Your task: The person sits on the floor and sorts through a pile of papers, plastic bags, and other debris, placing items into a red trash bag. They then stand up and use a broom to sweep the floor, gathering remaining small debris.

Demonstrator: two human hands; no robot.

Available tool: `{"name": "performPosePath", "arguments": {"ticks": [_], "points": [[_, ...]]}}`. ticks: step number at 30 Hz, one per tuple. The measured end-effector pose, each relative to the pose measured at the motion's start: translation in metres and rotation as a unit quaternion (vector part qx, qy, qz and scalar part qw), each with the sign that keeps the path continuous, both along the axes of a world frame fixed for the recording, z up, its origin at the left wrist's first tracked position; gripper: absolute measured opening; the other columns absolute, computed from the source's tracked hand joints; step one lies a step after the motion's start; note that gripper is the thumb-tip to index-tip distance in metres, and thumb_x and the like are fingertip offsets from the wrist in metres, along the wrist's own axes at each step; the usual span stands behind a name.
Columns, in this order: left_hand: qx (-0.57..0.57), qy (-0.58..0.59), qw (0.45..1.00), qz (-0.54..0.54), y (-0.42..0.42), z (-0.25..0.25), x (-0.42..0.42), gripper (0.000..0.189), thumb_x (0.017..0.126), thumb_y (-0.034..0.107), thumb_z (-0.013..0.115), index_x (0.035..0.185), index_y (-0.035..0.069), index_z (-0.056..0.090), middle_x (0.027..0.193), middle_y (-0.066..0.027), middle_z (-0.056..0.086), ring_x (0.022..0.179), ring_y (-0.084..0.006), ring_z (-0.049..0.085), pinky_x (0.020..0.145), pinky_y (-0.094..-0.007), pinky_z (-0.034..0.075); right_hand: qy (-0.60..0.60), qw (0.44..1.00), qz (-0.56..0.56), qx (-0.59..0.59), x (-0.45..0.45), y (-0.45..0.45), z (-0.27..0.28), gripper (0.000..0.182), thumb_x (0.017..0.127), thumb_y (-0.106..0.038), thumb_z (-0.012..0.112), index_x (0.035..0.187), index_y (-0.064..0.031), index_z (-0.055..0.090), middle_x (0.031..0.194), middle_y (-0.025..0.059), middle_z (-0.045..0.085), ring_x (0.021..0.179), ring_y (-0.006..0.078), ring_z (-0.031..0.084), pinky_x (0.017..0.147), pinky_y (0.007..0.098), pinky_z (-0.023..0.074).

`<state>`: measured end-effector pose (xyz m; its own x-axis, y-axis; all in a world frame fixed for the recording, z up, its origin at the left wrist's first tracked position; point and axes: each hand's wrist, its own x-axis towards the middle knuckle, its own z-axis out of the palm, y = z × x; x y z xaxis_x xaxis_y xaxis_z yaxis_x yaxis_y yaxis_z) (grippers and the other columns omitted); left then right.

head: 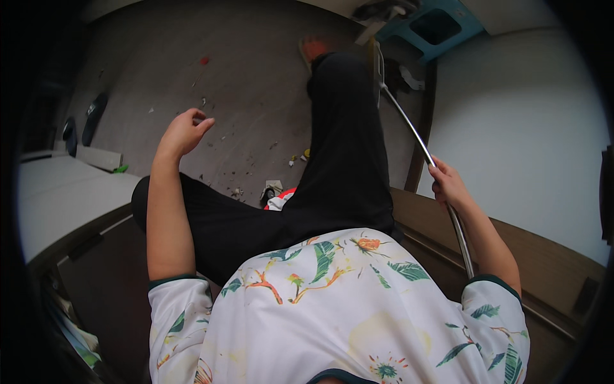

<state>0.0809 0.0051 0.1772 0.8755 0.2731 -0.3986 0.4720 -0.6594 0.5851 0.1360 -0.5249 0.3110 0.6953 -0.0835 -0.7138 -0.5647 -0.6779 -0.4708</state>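
Observation:
My right hand (447, 181) is wrapped around a long shiny metal pole (407, 115). The pole runs from beside my right forearm to a narrow, pale-framed head (378, 67) at the far floor, close to my extended right leg (348, 134). The head looks like that of a flat mop, partly hidden by the leg. My left hand (184, 132) hangs over the grey floor (254, 81) with loosely bent fingers, its thumb apart and nothing visible in it. Scattered debris (237, 189) lies on the floor between my legs, with small yellow and white bits (300, 157) near my right thigh.
A blue plastic stool (451, 41) stands at the far right beside a white panel (513, 120). Two dark slippers (94, 119) lie at the left, near a white-topped surface (72, 197). A red scrap (204, 60) is farther out. A red-edged white object (279, 201) shows below my legs.

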Motion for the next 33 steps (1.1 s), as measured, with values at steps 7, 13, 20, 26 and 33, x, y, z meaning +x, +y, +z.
{"name": "performPosePath", "arguments": {"ticks": [7, 13, 20, 26, 33], "points": [[-0.015, 0.027, 1.0, 0.009, -0.004, 0.002, 0.006, 0.042, 0.083, 0.033, 0.062, 0.107, -0.001, 0.059, 0.1, -0.0173, 0.065, 0.093, -0.0285, 0.063, 0.08, -0.0353, 0.049, -0.27, 0.866, 0.286, -0.309, 0.077, -0.042, -0.052, 0.045, 0.089, -0.021, 0.048, 0.133, -0.0108, 0.042, 0.094, 0.0246, 0.061, 0.091, 0.043, 0.056, 0.078, 0.0482, 0.0458], [-0.008, 0.025, 0.999, 0.03, -0.001, 0.014, -0.001, 0.043, 0.083, 0.035, 0.062, 0.107, -0.001, 0.059, 0.102, -0.0171, 0.065, 0.094, -0.0288, 0.062, 0.08, -0.0355, 0.049, -0.203, 0.82, 0.382, -0.375, 0.161, -0.014, -0.048, 0.044, 0.089, -0.02, 0.05, 0.132, -0.0156, 0.045, 0.107, 0.0209, 0.06, 0.095, 0.0399, 0.057, 0.081, 0.0443, 0.0466], [0.021, -0.014, 0.999, 0.04, -0.016, 0.036, -0.011, 0.038, 0.083, 0.026, 0.063, 0.108, -0.001, 0.056, 0.092, -0.0157, 0.064, 0.076, -0.023, 0.062, 0.07, -0.0332, 0.049, -0.057, 0.887, 0.382, -0.255, 0.265, 0.091, -0.055, 0.036, 0.093, -0.021, 0.047, 0.128, -0.0131, 0.046, 0.064, 0.0135, 0.056, 0.04, 0.0223, 0.052, 0.037, 0.0344, 0.0459], [-0.075, 0.016, 0.997, 0.024, -0.038, 0.065, -0.011, 0.034, 0.079, 0.021, 0.064, 0.107, 0.003, 0.056, 0.099, -0.0155, 0.06, 0.09, -0.0343, 0.059, 0.076, -0.0392, 0.047, 0.062, 0.885, 0.368, -0.278, 0.284, 0.12, -0.048, 0.045, 0.098, -0.025, 0.039, 0.14, -0.0132, 0.03, 0.056, 0.0043, 0.044, 0.041, 0.0146, 0.047, 0.037, 0.0309, 0.0434], [-0.217, 0.097, 0.958, 0.16, -0.032, 0.041, 0.029, 0.041, 0.075, 0.015, 0.069, 0.11, -0.001, 0.055, 0.1, -0.0162, 0.057, 0.083, -0.0318, 0.058, 0.074, -0.0367, 0.047, 0.173, 0.863, 0.314, -0.357, 0.317, 0.165, -0.082, 0.049, 0.098, -0.03, 0.037, 0.141, -0.016, 0.019, 0.057, 0.0009, 0.039, 0.041, 0.0108, 0.041, 0.037, 0.0278, 0.0427]]}}
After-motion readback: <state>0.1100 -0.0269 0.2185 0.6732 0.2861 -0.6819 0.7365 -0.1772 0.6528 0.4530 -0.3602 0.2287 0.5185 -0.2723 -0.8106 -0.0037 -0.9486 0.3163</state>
